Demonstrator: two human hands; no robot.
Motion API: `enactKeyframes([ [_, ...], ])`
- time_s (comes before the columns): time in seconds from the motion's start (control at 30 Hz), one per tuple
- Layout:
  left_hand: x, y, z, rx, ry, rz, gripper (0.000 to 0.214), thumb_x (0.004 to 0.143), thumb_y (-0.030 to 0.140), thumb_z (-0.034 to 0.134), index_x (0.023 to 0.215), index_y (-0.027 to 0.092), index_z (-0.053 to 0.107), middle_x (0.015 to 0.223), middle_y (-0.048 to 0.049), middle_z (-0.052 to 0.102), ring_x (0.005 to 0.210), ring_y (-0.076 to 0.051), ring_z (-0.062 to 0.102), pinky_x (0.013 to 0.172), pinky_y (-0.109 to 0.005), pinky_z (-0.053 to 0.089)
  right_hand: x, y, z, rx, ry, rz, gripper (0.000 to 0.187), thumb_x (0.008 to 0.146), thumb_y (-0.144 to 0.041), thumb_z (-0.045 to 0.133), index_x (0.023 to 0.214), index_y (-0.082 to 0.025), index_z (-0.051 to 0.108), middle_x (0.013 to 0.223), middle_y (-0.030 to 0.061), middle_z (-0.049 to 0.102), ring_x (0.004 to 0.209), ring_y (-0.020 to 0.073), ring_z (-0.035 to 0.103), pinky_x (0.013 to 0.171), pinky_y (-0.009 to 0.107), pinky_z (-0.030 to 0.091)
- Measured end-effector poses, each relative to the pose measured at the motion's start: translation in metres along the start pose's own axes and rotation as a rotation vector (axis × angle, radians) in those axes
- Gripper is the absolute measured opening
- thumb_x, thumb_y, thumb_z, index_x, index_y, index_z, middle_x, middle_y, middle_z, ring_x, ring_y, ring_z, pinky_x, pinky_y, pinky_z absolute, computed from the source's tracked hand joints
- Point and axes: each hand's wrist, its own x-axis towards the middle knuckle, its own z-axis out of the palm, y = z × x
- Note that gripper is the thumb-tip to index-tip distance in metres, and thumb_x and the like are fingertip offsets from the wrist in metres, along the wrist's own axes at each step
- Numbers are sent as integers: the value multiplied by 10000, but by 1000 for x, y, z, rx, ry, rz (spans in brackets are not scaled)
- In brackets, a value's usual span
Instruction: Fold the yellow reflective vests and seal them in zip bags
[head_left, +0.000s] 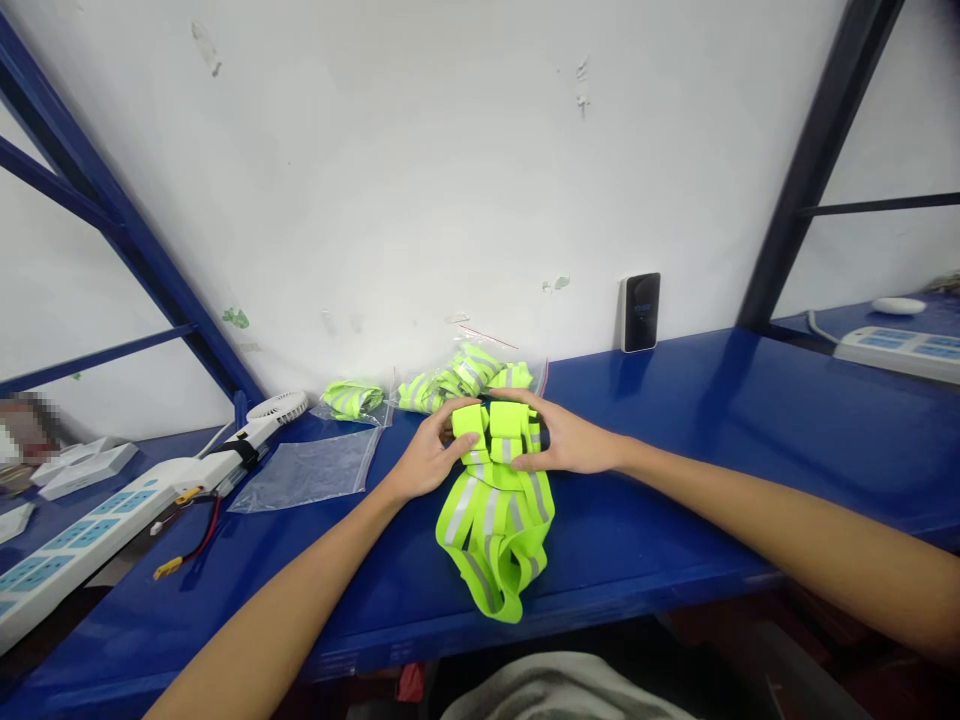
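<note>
The bright yellow-green straps [491,510] lie on the blue table [675,530] at the centre of the frame, their loose loops hanging down toward the table's near edge. You have them gripped from both sides: your left hand [435,450] pinches the left folded stack [469,422], thumb in front, and your right hand [562,435] clasps the right folded stack [509,420], thumb low on its edge. A dark piece shows beside the right palm, too covered to identify.

To handle this well, press evenly with both thumbs so the two stacks stay level and the layers don't slip apart. Keep the grey stripes facing you as a check against twists. The loops look loose and springy, so they would best be smoothed flat and kept away from the near edge; a hard squeeze at the top alone would probably let them splay.

Left of centre, a see-through bag [304,470] lies flat. Bagged straps [465,378] sit behind your hands, against the wall. Mind the red-and-black cable [206,535] and power strip [97,530] at lower left.
</note>
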Motion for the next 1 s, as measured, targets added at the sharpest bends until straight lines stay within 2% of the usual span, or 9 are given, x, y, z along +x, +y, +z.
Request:
enactKeyframes([
  [0.17, -1, 6, 4, -127, 64, 16, 546, 820, 436, 671, 1282, 179, 531, 1121, -109, 665, 1006, -241, 648, 806, -303, 525, -1, -9, 4, -55, 151, -59, 683, 792, -285, 698, 1399, -254, 387, 1326, 98, 536, 1129, 275, 581, 953, 441, 489],
  [0.37, -2, 10, 3, -149, 142, 79, 514, 802, 415, 694, 1238, 179, 562, 1023, -88, 673, 897, -210, 649, 747, -278, 511, -4, -16, 8, -120, 235, -130, 782, 835, -334, 666, 1487, -300, 236, 1389, 98, 513, 1163, 282, 578, 986, 442, 468],
  [0.53, -5, 13, -2, -93, 139, 127, 514, 771, 470, 698, 1175, 177, 573, 1024, -88, 638, 879, -222, 626, 727, -293, 497, -4, -15, 13, -133, 164, -154, 515, 899, -351, 590, 1393, -300, 452, 1351, 63, 580, 1183, 270, 583, 1009, 435, 447],
  [0.63, -7, 15, -2, -58, 27, 126, 666, 812, 504, 642, 1374, 223, 421, 1256, -119, 563, 1091, -283, 590, 884, -369, 495, 1, -13, 15, -1, 230, -74, 401, 872, -372, 618, 1259, -277, 577, 1302, 56, 608, 1161, 276, 591, 984, 429, 466],
  [0.7, -7, 15, -2, 21, -9, 158, 826, 816, 499, 643, 1490, 259, 229, 1422, -138, 436, 1264, -321, 486, 997, -426, 445, 4, -12, 15, 154, 307, 38, 401, 838, -382, 645, 1219, -268, 597, 1232, 59, 633, 1039, 267, 640, 870, 407, 527],
  [0.77, -7, 15, -3, 173, 8, 234, 914, 796, 462, 681, 1517, 267, 154, 1516, -147, 308, 1368, -341, 362, 1066, -458, 387, 8, -10, 16, 328, 358, 176, 419, 818, -383, 654, 1217, -267, 596, 1104, 56, 673, 853, 237, 670, 715, 370, 554],
  [0.87, -6, 16, -5, 389, 64, 348, 693, 824, 338, 661, 1434, 250, 345, 1455, -138, 395, 1345, -315, 382, 1087, -457, 353, 10, -8, 17, 552, 363, 291, 460, 803, -370, 675, 1239, -253, 590, 985, 49, 694, 761, 210, 664, 661, 337, 540],
  [0.93, -5, 17, -5, 440, 101, 365, 498, 854, 275, 618, 1326, 236, 465, 1317, -116, 530, 1231, -277, 493, 1048, -429, 383, 10, -6, 18, 652, 309, 269, 490, 816, -391, 677, 1270, -238, 574, 1004, 59, 691, 825, 209, 668, 727, 335, 536],
  [1.0, -5, 18, -5, 391, 166, 309, 416, 851, 286, 628, 1246, 214, 521, 1192, -94, 609, 1098, -252, 575, 970, -391, 435, 8, -2, 16, 697, 193, 185, 632, 806, -461, 692, 1362, -234, 495, 1015, 69, 682, 859, 211, 665, 778, 348, 527],
])
